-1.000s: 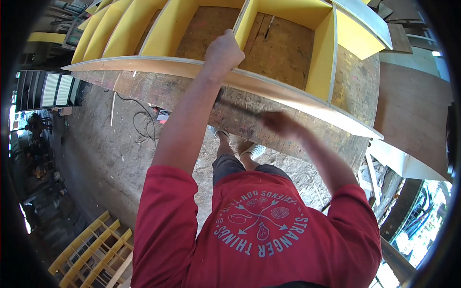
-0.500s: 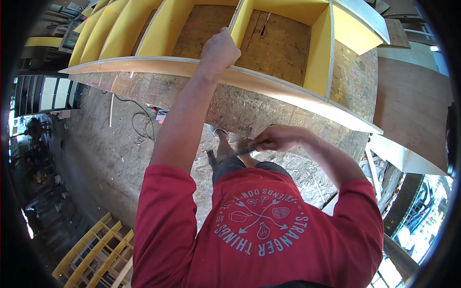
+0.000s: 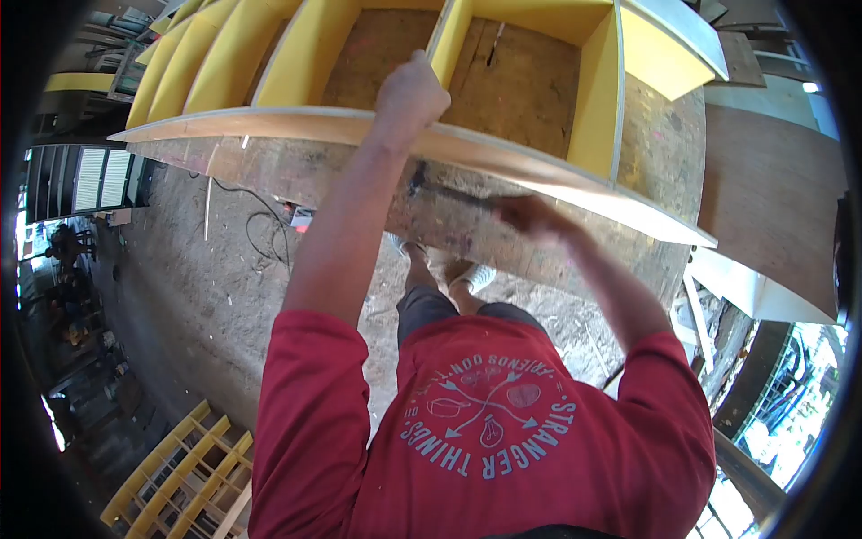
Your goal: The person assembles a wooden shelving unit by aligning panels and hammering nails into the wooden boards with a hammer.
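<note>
Hammer (image 3: 460,196), blurred in the right hand's (image 3: 532,218) grip, warrants square, measured strokes against the side panel (image 3: 539,176) of the yellow-ribbed frame (image 3: 596,101) on the table (image 3: 287,163), with the left hand (image 3: 411,97) clenched firmly at the divider (image 3: 454,38).

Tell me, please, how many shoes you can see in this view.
2: the person's left shoe, partly hidden near the workbench, and the right shoe, to its right. Others may be hidden.

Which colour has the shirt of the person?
Red, with pale grey lettering; the head view shows it.
</note>
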Available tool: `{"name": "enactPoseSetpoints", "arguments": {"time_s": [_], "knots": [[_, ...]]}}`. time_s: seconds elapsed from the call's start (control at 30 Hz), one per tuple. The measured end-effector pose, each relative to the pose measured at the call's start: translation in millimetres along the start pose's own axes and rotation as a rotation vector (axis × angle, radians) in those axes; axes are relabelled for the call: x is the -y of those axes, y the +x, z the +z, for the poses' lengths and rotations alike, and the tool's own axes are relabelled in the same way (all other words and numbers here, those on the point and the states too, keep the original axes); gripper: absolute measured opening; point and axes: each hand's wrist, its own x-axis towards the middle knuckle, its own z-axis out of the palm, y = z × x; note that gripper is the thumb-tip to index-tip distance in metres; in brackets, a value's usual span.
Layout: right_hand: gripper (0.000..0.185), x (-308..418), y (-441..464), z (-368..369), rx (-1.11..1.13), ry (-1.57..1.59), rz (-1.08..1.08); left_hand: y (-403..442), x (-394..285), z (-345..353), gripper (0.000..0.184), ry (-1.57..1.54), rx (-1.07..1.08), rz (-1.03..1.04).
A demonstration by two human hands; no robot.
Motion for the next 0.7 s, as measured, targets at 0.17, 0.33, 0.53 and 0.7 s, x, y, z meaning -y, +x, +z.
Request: {"name": "enactPoseSetpoints", "arguments": {"time_s": [0.17,0.33,0.53,0.7], "knots": [[0.048,34,-19,-19,0.280,-0.049,0.109,-1,-1,-3,0.044,-0.008,0.037,-0.008],[0.050,-20,7,49,-0.217,0.169,-0.080,3,0,-11,0.050,-0.044,0.052,0.005],[0.045,-9,-39,71,-0.212,0.385,0.119,21,8,-23,0.075,-0.058,0.353,0.010],[0.039,14,-46,92,-0.277,0.464,0.374,50,38,-24,0.088,0.265,-0.207,0.713]]}}
